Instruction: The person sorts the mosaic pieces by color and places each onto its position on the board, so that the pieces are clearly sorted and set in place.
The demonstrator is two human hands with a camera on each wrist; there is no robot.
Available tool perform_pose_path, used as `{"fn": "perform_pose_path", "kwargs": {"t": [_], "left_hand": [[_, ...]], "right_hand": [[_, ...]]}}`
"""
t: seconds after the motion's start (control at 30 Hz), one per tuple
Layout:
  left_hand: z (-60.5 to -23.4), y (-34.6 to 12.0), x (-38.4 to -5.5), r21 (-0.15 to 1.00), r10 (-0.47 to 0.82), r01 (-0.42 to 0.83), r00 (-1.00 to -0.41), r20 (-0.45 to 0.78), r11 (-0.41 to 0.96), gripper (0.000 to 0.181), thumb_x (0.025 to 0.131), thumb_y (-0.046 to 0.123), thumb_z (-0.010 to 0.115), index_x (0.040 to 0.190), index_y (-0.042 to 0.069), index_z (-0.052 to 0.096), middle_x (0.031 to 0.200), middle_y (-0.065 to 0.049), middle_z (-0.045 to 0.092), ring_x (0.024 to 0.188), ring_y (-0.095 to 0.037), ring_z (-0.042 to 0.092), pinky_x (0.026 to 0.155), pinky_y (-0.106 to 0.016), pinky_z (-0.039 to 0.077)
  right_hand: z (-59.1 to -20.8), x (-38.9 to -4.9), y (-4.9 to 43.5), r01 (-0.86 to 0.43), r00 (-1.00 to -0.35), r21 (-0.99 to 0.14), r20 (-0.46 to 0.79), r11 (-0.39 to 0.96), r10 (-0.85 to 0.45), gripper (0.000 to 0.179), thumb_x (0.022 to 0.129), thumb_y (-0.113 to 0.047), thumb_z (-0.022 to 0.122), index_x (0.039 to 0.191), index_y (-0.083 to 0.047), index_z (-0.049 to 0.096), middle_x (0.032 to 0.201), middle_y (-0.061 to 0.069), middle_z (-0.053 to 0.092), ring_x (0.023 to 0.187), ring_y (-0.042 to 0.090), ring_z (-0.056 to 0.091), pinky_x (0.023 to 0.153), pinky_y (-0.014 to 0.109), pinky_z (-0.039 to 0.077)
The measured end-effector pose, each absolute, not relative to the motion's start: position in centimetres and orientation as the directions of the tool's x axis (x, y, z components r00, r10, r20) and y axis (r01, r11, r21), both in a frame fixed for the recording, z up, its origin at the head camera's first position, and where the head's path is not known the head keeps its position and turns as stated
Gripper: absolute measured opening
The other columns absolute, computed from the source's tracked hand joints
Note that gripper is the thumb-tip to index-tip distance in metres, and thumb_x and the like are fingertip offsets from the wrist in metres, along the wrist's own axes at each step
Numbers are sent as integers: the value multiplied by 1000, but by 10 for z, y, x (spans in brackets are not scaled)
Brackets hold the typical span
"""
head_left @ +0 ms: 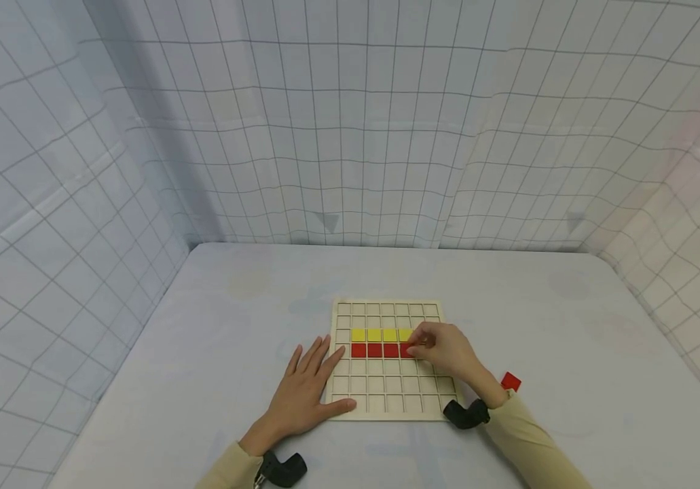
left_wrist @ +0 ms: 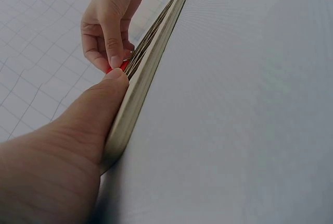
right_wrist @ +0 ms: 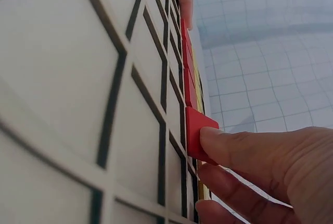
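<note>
A pale wooden grid board (head_left: 380, 415) lies on the table. Across it runs a row of yellow square tiles (head_left: 374, 335), with a row of red square tiles (head_left: 375, 350) just in front. My right hand (head_left: 447, 350) is over the right end of these rows, its thumb and fingertips pinching a red tile (right_wrist: 195, 130). In the right wrist view this tile is in line with the other red ones at the grid. My left hand (head_left: 301, 397) rests with spread fingers on the board's left edge, the thumb near its front corner.
One loose red tile (head_left: 511, 381) lies on the white table (head_left: 252, 292) to the right of the board, beside my right wrist. Black wrist devices (head_left: 467, 413) sit at both cuffs. White gridded curtains (head_left: 356, 136) hang behind the table and at both sides.
</note>
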State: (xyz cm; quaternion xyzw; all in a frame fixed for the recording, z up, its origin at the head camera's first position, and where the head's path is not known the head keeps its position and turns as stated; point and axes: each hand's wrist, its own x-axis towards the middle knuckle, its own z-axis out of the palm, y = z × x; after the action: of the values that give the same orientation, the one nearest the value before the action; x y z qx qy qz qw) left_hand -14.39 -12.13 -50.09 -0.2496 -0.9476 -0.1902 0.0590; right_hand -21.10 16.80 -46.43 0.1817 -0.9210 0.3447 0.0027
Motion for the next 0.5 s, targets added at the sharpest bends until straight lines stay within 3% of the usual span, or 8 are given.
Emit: {"fn": "perform_pose_path", "kwargs": {"t": [0.5], "left_hand": [[-505,-122,-145,309,451,507,-860,238,804,90,83,72,49,151,15,30,154,-14,23,142,-28,12,112,-51,4]], "right_hand": [[-464,-210,164,-347,-934,-580,139,737,-330,14,78,-17,80,73,-21,67,73,-13,57,62,9,47,57,29,41]]}}
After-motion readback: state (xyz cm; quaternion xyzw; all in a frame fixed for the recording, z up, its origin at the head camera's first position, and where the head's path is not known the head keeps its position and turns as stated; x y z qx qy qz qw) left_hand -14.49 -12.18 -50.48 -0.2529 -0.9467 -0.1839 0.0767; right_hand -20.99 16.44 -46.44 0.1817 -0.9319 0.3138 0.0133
